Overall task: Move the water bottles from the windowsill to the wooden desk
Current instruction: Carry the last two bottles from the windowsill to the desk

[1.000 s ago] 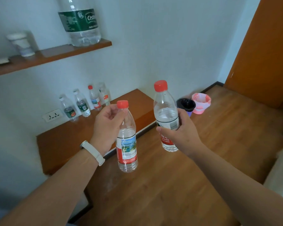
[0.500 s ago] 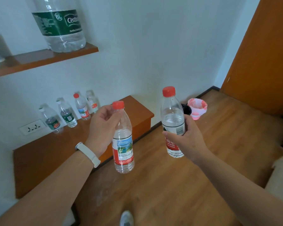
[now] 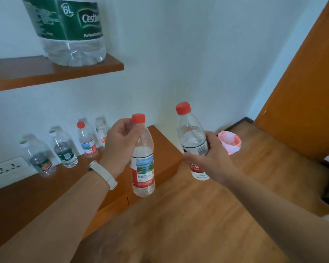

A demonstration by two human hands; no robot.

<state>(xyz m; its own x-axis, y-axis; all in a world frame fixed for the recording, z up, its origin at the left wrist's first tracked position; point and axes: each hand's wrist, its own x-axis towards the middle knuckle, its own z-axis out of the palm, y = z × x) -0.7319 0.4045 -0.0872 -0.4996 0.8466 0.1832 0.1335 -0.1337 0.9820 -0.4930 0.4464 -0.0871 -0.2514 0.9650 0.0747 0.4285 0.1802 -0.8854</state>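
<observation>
My left hand point(image 3: 120, 147) grips a red-capped water bottle point(image 3: 142, 168) by its neck, hanging upright above the near edge of the wooden desk point(image 3: 17, 204). My right hand point(image 3: 213, 160) holds a second red-capped water bottle point(image 3: 192, 137) around its middle, upright over the floor to the right of the desk. Several small water bottles stand in a row against the wall at the back of the desk: two with green labels point(image 3: 39, 158) point(image 3: 64, 150), one with a red cap point(image 3: 86, 141), and one partly hidden behind my left hand.
A wooden shelf point(image 3: 46, 73) above the desk carries a large 6L water jug point(image 3: 68, 31). A wall socket point(image 3: 7, 167) sits at the left. A bin with a pink bag point(image 3: 230, 142) stands on the wooden floor by the orange door point(image 3: 302, 88).
The view has moved closer to the desk and shelf, which now look larger. Both hands still carry their bottles, now nearer the desk's right end. The dark bin is now hidden behind the right bottle.
</observation>
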